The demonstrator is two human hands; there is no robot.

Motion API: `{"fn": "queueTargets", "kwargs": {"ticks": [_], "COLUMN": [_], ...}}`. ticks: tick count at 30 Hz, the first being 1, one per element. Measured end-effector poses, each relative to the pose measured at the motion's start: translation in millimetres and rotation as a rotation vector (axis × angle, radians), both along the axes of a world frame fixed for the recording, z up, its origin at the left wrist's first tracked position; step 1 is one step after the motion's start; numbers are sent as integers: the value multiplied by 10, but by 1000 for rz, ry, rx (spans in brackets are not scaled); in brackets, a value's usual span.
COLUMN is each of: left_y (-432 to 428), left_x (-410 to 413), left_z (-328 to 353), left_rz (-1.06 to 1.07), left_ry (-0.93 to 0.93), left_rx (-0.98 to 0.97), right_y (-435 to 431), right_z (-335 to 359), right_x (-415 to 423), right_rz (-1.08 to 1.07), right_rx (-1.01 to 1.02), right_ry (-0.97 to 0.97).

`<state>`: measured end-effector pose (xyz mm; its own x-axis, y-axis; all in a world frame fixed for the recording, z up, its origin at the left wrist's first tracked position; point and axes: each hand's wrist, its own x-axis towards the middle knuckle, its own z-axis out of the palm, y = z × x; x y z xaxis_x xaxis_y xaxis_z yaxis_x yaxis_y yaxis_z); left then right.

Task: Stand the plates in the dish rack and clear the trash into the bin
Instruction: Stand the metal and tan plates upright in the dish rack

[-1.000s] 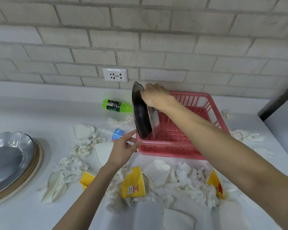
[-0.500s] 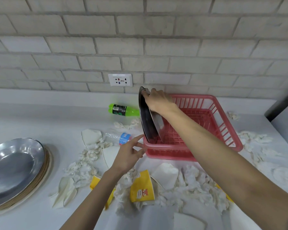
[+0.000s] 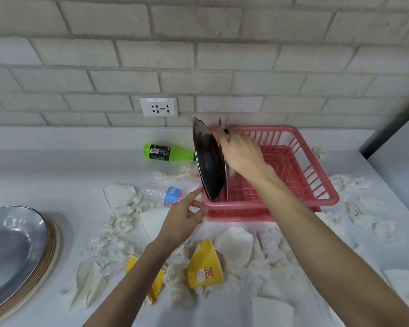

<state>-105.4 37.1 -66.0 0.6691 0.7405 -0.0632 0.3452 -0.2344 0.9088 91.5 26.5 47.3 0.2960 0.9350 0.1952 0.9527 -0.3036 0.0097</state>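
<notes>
Head view looks down at a littered worktop (image 3: 45, 175) with a red rack (image 3: 329, 200) against the wall. The right hand (image 3: 242, 155) is at the rack's left end, fingers curled over the upper rim of a second plate (image 3: 226, 180) seen edge-on. The fingertips are blurred, but it looks like a pinch that keeps the plate upright while its lower edge finds a slot. Just left of that hand a dark plate (image 3: 209, 161) stands in the rack, leaning slightly away, so the two sit close together.

The left hand (image 3: 184, 220) is spread, its straight fingers touching the rack's near left corner. I judge this braces the light plastic rack so it doesn't slide.

Well to the left of the left hand a stack of plates (image 3: 14, 251) waits flat, so the racking is far from done. Beside and below both hands lie crumpled tissues (image 3: 272, 260), yellow cups (image 3: 206, 267) and a clear bottle (image 3: 163, 193). A green bottle (image 3: 165, 152) lies beyond the left hand. No bin is in sight, and none of the trash looks cleared.
</notes>
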Motion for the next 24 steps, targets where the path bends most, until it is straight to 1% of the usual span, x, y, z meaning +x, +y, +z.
{"fn": "queueTargets", "kwargs": {"ticks": [5, 8, 11, 13, 19, 24], "left_y": [29, 66, 82, 92, 86, 106], "left_x": [8, 1, 17, 32, 24, 30], "left_z": [-50, -58, -29, -9, 15, 51], "left_rz": [-28, -41, -52, -55, -69, -74], "left_ry": [-5, -3, -7, -4, -9, 23], "left_rx": [-37, -39, -33, -26, -20, -8], "right_y": [-170, -242, -215, -194, -260, -335], "right_z": [-73, -88, -72, -53, -175, -215], "right_x": [23, 42, 96, 114, 57, 52], "right_rz": [-15, -73, -113, -132, -163, -182], "right_rx": [120, 248, 291, 288, 309, 324], "right_ry": [147, 416, 532, 563, 551, 564]}}
